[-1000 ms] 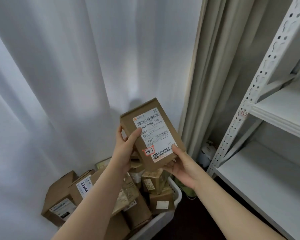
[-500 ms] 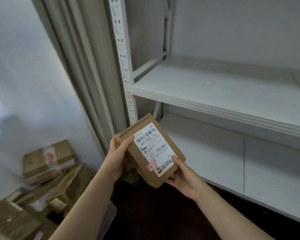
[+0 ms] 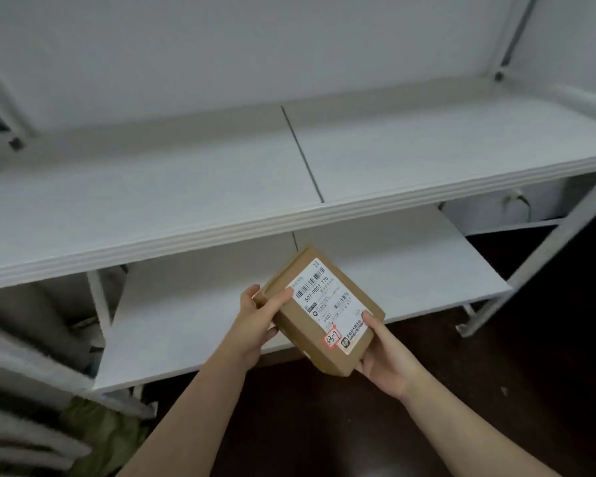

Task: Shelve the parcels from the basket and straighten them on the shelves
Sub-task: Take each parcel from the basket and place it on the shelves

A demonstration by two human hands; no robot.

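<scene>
Nearest, we see two bare forearms coming up from the bottom edge over a dark floor (image 3: 324, 435). Green fabric (image 3: 100, 438) lies bunched at near left, by blurred pale curtain folds (image 3: 18, 401).

Both hands hold one brown cardboard parcel (image 3: 300, 325) in the air, tilted, touching no shelf. The left hand (image 3: 255, 325) grips its left end, thumb on the top face and fingers wrapped behind. The right hand (image 3: 389, 363) cups the near right corner, thumb on top and fingers underneath, mostly hidden. A white shipping label (image 3: 327, 301) faces up, with barcodes and "507-P802 170". A small red-edged sticker (image 3: 331, 339) with handwriting sits at the label's near end.

We place the parcel over the front edge of the lower shelf (image 3: 410, 270), roughly mid-width.

Farther back and above is the upper shelf (image 3: 186, 194), white, two boards with a dark seam (image 3: 303, 156) between them. A grey metal upright (image 3: 547, 256) slants at right. A plain pale wall (image 3: 255, 46) lies farthest back.
</scene>
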